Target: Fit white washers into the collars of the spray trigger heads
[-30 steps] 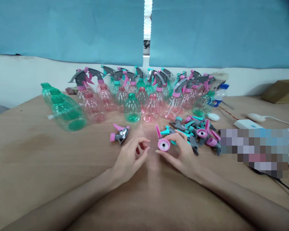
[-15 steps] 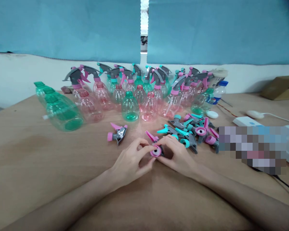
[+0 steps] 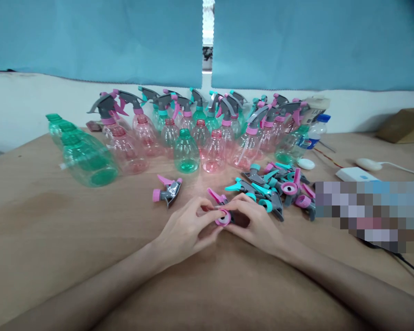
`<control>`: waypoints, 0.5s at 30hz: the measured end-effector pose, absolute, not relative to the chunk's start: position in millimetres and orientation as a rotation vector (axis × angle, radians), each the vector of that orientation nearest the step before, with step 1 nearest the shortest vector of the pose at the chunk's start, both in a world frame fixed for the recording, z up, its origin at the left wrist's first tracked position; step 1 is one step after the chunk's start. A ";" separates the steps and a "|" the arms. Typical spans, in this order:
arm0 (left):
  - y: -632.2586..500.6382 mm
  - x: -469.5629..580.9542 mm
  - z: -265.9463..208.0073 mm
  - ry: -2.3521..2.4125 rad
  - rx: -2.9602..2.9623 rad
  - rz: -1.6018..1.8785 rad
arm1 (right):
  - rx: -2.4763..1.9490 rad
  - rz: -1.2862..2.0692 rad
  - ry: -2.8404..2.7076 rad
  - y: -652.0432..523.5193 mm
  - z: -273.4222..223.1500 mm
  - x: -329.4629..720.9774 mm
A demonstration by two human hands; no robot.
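Note:
Both hands pinch one pink and grey trigger sprayer head [image 3: 223,218] above the front of the table, its round pink collar facing me. My left hand [image 3: 188,227] grips the collar from the left, with a fingertip at its opening. From the right, the fingers of my right hand [image 3: 257,225] close on the same collar; part of the grey body is hidden behind them. Another pink and grey sprayer head [image 3: 169,191] lies on the table to the left. A pile of teal and pink sprayer heads [image 3: 272,191] lies just beyond my right hand.
Open-necked bottles, such as a green bottle [image 3: 186,154] and a pink bottle [image 3: 214,154], stand in front of bottles with sprayers fitted. Green bottles [image 3: 89,161] lean at the left. A blue-capped bottle [image 3: 317,131], white power strip [image 3: 357,175] and cardboard box [image 3: 403,126] are at the right.
The view has shifted very slightly. Both hands keep hold of the sprayer head in nearly the same place.

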State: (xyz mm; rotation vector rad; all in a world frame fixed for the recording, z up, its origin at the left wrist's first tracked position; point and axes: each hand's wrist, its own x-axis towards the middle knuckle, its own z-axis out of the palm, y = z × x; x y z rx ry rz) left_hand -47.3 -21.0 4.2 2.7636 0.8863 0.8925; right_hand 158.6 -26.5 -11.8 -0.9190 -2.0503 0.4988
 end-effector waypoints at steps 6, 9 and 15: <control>-19.9 -48.6 4.7 0.886 2.627 0.840 | -0.947 0.487 -2.067 -27.0 -10.7 158.5; -19.3 -49.4 7.1 0.839 2.552 0.798 | -0.954 0.489 -2.090 -27.6 -11.9 159.3; -19.3 -50.0 10.5 0.773 2.500 0.790 | -0.945 0.489 -2.102 -29.2 -11.2 158.8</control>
